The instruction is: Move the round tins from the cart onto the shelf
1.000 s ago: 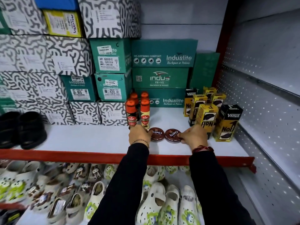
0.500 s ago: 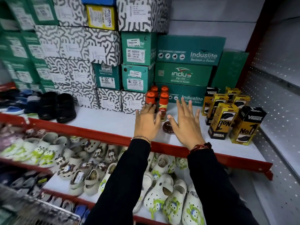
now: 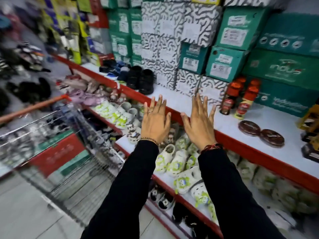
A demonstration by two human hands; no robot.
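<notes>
Two round dark-brown tins lie flat side by side on the white shelf (image 3: 276,121) with a red front edge, one tin (image 3: 249,128) to the left of the other tin (image 3: 273,137). My left hand (image 3: 154,121) and my right hand (image 3: 198,122) hover with fingers spread in front of the shelf edge, well left of the tins, holding nothing. The wire cart (image 3: 57,142) with an orange handle stands at the lower left; its contents are blurred.
Orange-capped bottles (image 3: 241,99) stand behind the tins. Green and patterned shoe boxes (image 3: 195,42) are stacked at the back, black shoes (image 3: 141,80) to the left. Yellow and black cartons (image 3: 310,121) sit at the right edge. White clogs (image 3: 174,157) fill the lower shelf.
Both hands let go of the two tins, opened and drew back leftward off the shelf. The view has swung left toward the cart.
</notes>
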